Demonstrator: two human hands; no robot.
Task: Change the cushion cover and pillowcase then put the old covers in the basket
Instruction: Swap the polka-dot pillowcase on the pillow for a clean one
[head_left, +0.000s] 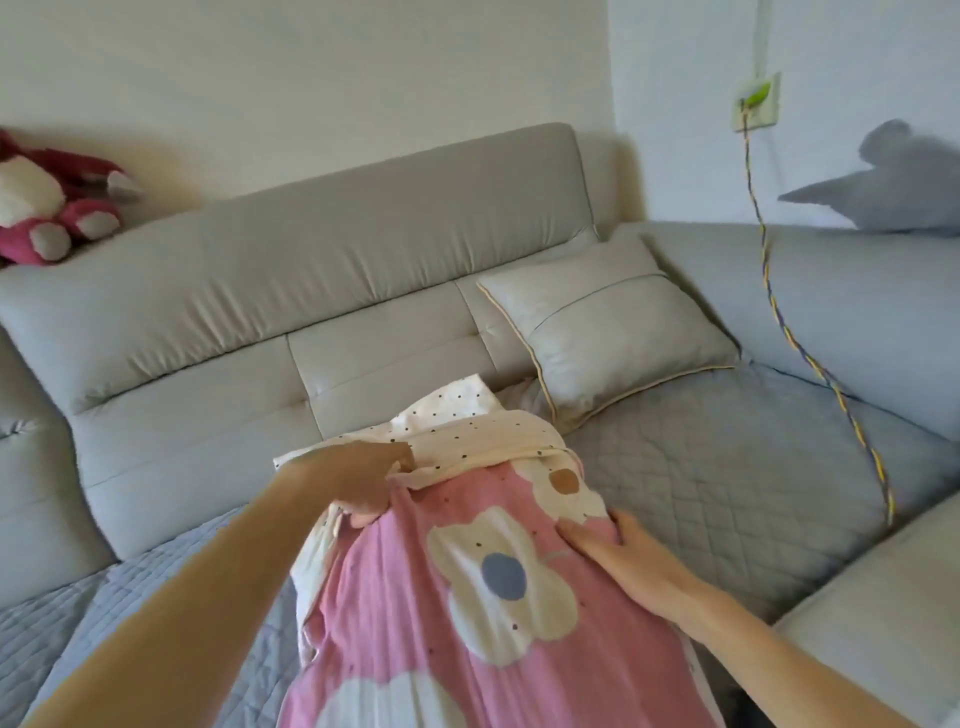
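The left hand (358, 478) has a narrow grip: its fingers are curled into a bunch of cloth at the open mouth of the pink cotton pillowcase printed with cream bear faces (415, 623). The right hand (618, 551) grips nothing. It lies flat, fingers straight, pressing the pillowcase's right flank a little nearer the person than the left hand.

Out of that mouth sticks the cream pillow with small dark dots (467, 431), its far corner pointing at the backrest. The bundle's long axis runs straight away from the person, with the open end farthest off. The left hand sits right on the rim, so it is the hand placed to slide the cloth along that axis while the right one steadies the body. Whether the pink case belongs further up over the dotted pillow or back down off it cannot be told from here.

All this rests on the seat of the pale grey leather sofa (311, 291), which is laid with a quilted grey-blue mat (727, 467). Just beyond the dotted corner, a grey square cushion with yellow piping (608, 332) leans in the sofa's angle. No basket is in view.
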